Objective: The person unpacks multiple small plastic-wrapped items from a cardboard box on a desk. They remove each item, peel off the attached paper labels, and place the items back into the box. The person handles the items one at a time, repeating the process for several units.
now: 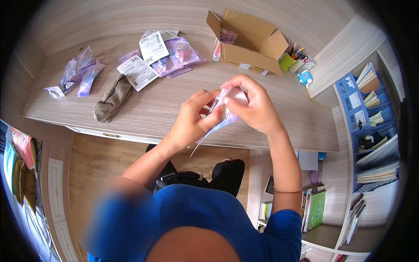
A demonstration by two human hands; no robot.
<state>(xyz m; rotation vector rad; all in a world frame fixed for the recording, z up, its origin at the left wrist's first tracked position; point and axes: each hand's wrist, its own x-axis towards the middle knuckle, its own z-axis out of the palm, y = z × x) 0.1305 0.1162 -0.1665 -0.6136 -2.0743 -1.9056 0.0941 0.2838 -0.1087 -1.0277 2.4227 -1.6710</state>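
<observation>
Small flat clear-plastic packet with pale purple print [224,114] is sitting centre frame, above the near edge of the light wood-grain desk [174,107], held off the surface between both hands. Its top is crumpling between the fingers, a thin pointed corner is hanging down toward lower left. Contents: can't tell, mostly covered.

Left hand [192,120] is closing on the packet's left side, thumb and fingers pinching, not open.
Right hand [253,105] is curling over the top right of the packet, fingertips pinching its upper edge, also closed on it.

Around it: grey crumpled sock [112,98] lying left of centre, purple packets with white paper labels [161,56] spreading across upper middle, empty-looking clear wrappers [76,74] at upper left, open brown cardboard box [246,41] at upper right of centre
</observation>
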